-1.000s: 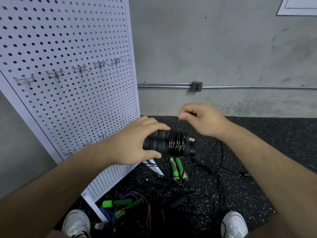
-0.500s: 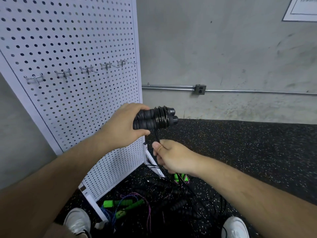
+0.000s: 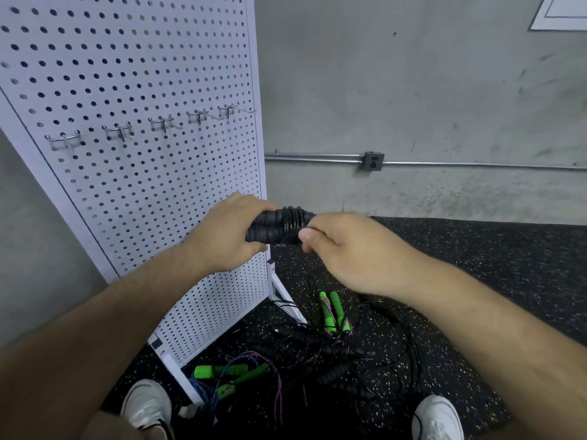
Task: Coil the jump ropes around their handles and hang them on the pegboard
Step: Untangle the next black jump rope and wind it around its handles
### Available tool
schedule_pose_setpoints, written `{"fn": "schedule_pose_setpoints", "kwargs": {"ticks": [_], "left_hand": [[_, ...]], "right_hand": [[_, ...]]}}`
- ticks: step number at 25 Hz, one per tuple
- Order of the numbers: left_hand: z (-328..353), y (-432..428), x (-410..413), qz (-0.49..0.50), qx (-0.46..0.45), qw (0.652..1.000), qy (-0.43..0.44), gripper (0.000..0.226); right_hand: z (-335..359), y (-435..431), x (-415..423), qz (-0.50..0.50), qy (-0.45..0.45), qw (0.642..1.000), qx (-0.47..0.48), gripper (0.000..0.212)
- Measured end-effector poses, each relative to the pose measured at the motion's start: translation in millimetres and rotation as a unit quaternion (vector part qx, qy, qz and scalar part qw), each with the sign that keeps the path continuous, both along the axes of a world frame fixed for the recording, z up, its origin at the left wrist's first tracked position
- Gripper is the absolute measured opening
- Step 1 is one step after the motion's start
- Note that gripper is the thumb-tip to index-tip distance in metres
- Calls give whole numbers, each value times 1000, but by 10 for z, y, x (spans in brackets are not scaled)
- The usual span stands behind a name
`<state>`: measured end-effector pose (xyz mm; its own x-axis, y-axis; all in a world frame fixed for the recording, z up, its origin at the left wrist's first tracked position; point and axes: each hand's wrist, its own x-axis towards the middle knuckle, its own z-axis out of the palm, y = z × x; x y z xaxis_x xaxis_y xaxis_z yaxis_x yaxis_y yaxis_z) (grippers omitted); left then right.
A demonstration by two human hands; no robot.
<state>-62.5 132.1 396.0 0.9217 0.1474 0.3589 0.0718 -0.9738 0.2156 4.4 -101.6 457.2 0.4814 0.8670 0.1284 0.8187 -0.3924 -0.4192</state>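
Black jump-rope handles [image 3: 266, 229], cord wound round them, are gripped by the left hand [image 3: 227, 238] before the pegboard's [image 3: 143, 74] right edge. The right hand [image 3: 349, 249] pinches the loose cord [image 3: 287, 239] just beside the coil. More ropes [image 3: 317, 354] lie tangled on the floor [image 3: 492, 265] below.

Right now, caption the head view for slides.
Left hand grips black ribbed handles; right hand pinches thin black cord beside white pegboard.

The left hand [image 3: 222, 236] gripped two black jump rope handles [image 3: 270, 225] beside the white pegboard [image 3: 133, 173], while the right hand [image 3: 346, 249] pinched the black cord [image 3: 293, 217] coiled round them.
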Motion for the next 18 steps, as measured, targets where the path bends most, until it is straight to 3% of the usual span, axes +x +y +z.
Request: {"fn": "schedule_pose_setpoints", "kwargs": {"ticks": [3,9,12,15,16,18], "left_hand": [[-78,-174,-13,-65,20,997,43,59],[-79,-456,-140,-147,-27,988,39,63],[45,-592,-256,-153,-80,985,29,66],[162,-690,-302,-130,-164,978,6,68],[192,-704,-288,-118,-189,975,-6,68],[223,-666,-227,-89,-195,976,-48,65]], "right_hand": [[-47,-4,193,-6,-128,992,14,31],[-163,-124,786,-39,-103,994,26,30],[-331,-129,990,-48,-32,998,25,28],[-473,-77,905,-53,203,975,71,26],[-520,-36,797,-47,239,969,46,27],[-713,99,520,-29,196,980,-22,32]]}}
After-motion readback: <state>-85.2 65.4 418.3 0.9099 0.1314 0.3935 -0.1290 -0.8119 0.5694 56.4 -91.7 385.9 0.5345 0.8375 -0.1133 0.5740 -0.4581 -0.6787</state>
